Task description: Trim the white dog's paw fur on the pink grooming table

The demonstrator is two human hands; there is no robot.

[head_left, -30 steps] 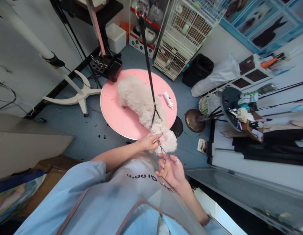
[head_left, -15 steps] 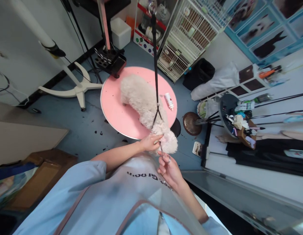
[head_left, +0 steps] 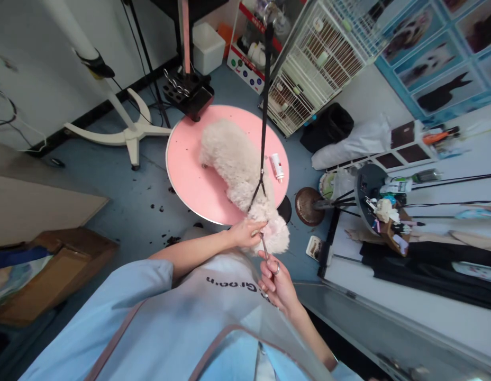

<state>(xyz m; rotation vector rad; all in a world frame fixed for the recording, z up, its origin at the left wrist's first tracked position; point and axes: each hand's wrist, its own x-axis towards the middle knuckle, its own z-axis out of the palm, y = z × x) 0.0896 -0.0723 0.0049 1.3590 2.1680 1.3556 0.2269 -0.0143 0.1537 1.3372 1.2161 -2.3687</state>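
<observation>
A small white curly dog (head_left: 237,164) stands on a round pink table (head_left: 190,180), tied by a black leash (head_left: 263,95) that hangs from above. My left hand (head_left: 245,233) is closed on the fur at the dog's head, at the table's near edge. My right hand (head_left: 277,283) grips metal scissors (head_left: 265,248), fingers through the rings, with the blades pointing up into the fur beside my left hand. A white bottle (head_left: 277,166) lies on the table to the right of the dog.
A black tool holder (head_left: 188,92) is clamped at the table's far edge. A white wire cage (head_left: 312,63) stands behind. A white stand base (head_left: 126,135) sits on the blue floor at left. A cluttered round tray (head_left: 382,206) and counter are at right; cardboard boxes (head_left: 51,270) at left.
The view has drifted a little, so the table and dog sit slightly further right. My right hand has closed up on the scissors and moved closer to the dog's head. My left hand keeps its hold.
</observation>
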